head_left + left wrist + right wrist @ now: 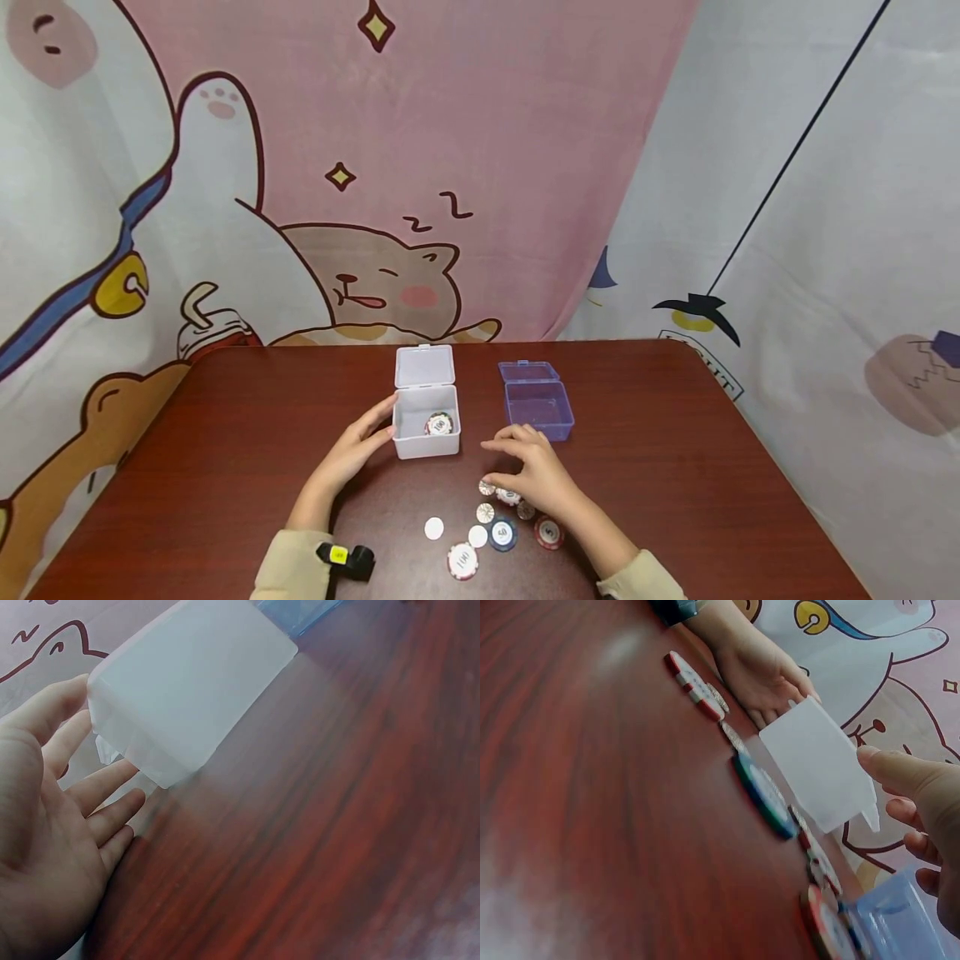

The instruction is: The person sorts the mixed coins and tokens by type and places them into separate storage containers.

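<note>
My left hand (348,450) touches the left side of an open-lidded white plastic box (427,447) with its thumb and forefinger; its other fingers are loosely extended in the left wrist view. Inside the box lies a poker chip (438,424) marked 100. Above the loose pieces hovers my right hand (536,471), thumb and fingers apart with nothing between them. Below and around it lie a red-rimmed chip (549,533), a blue chip (502,534), a chip marked 100 (462,562), a partly covered chip (508,497) and several small coin-like discs (485,513).
Behind my right hand stands a translucent blue box (557,428), its lid tipped back. A black strap device (352,561) sits on my left wrist. The brown table (225,467) ends at a cartoon-printed cloth (525,167).
</note>
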Demonstrator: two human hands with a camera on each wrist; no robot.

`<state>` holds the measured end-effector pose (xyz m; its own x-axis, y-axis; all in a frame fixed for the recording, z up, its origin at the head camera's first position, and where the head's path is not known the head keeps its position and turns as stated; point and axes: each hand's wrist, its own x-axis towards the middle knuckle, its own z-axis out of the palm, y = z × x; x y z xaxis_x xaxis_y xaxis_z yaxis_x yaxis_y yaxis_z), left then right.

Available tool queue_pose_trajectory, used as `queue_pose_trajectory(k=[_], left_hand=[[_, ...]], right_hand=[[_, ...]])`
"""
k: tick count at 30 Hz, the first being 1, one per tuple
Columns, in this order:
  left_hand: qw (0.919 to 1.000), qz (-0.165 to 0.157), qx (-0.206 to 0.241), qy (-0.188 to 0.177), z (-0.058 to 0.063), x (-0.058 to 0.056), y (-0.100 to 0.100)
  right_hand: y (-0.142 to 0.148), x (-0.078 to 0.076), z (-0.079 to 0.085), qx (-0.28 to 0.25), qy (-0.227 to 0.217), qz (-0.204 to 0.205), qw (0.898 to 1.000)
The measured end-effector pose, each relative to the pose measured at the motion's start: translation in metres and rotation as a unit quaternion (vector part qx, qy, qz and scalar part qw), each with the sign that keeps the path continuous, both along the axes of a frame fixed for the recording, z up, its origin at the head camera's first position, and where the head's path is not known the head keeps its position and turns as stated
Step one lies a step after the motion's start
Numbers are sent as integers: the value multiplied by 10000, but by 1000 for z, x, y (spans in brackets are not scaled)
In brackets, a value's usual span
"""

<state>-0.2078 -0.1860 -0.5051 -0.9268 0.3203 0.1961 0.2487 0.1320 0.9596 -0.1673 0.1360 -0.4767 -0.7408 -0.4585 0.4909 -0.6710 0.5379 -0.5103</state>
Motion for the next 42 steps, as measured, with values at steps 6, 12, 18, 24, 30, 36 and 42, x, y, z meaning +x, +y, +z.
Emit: queue_pose_trajectory(k=[6,12,18,24,30,36,42], left_hand=[[10000,-30,44,-16,-1,0,0],[10000,-3,12,-46,-1,-1,0],[10000,-22,38,-86,0,-1,0],[9999,8,52,-114,0,0,0],[9998,-27,76,-184,9,4,3],[9998,-65,-20,-182,30,13,7],[9997,-42,14,-224,31,14,7]], right_hand=[[12,5,-7,198,-125,20,9997],[22,7,-13,437,-203,146,9987],[28,8,-18,533,-48,137,9985],[30,9,-21,772,-22,125,9969],[30,11,-21,1023,-282,45,9943],[30,11,-23,1100,-535,-42,9925],[30,11,-25,868,-620,101,9942]])
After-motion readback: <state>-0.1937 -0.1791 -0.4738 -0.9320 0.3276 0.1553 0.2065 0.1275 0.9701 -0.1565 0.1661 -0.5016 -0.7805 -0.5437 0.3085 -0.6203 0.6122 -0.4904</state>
